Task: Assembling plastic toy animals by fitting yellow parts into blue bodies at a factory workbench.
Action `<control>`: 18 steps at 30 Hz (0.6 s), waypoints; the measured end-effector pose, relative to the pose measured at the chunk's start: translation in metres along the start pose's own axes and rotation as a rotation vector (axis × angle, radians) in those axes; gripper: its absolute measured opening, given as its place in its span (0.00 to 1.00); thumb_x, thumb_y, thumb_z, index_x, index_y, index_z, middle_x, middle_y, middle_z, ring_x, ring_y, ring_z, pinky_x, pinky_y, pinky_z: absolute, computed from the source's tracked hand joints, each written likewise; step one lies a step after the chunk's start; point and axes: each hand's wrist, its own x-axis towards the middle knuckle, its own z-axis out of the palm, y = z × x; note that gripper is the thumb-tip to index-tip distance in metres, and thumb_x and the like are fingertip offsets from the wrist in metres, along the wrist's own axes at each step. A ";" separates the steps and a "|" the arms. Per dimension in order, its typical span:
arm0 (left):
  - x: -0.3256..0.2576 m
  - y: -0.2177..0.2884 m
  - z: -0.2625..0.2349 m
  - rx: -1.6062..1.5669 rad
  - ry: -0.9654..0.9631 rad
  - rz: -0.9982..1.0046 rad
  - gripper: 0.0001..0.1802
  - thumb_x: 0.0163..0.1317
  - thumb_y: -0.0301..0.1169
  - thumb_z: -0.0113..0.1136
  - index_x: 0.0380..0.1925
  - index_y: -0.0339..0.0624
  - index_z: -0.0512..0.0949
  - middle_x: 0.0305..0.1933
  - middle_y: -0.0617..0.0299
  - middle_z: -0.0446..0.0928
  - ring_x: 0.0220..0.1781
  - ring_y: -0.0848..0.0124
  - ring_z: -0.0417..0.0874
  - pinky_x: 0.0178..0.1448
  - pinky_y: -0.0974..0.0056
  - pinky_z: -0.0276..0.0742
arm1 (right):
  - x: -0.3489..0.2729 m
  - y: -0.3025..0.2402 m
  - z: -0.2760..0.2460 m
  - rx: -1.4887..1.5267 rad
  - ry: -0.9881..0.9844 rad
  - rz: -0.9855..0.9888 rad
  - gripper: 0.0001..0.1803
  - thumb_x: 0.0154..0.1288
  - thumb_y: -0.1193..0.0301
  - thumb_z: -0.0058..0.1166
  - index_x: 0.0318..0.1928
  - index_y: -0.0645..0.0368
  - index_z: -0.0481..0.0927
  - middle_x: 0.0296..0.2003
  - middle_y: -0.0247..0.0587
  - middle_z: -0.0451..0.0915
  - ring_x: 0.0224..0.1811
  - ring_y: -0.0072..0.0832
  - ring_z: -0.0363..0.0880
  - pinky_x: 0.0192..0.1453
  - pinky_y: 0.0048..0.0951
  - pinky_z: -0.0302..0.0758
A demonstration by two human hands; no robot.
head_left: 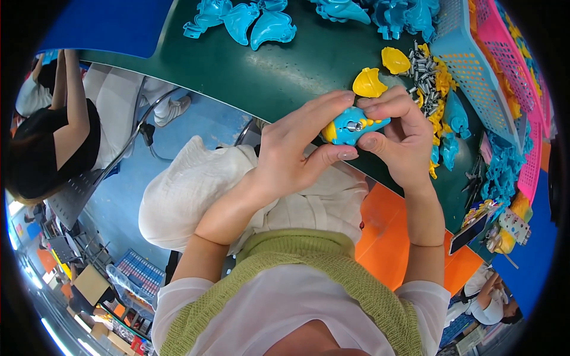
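Observation:
Between both hands is a small blue and yellow plastic toy body (345,130), with a shiny metal cylinder set in its middle. My left hand (297,139) grips its yellow end, the thumb below and the fingers over the top. My right hand (407,130) pinches the narrower blue end between thumb and fingers. The toy is held just over the near edge of the dark green table (237,77). Right beyond my fingers lie a yellow shell piece (369,83) and a second yellow shell (395,60).
A heap of metal cylinders (421,74) lies among yellow parts (442,80) on the right. Blue shells (273,28) are spread along the far side. A light blue basket (475,71) and a pink basket (525,172) stand at the right. A phone (469,233) sits near the table's right corner.

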 end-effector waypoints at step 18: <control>0.002 -0.004 -0.002 -0.119 0.008 -0.015 0.32 0.39 0.29 0.72 0.49 0.41 0.75 0.54 0.55 0.71 0.54 0.61 0.73 0.56 0.61 0.70 | 0.002 -0.009 0.005 -0.407 0.009 -0.219 0.22 0.42 0.75 0.66 0.43 0.63 0.78 0.43 0.43 0.80 0.41 0.33 0.76 0.48 0.29 0.71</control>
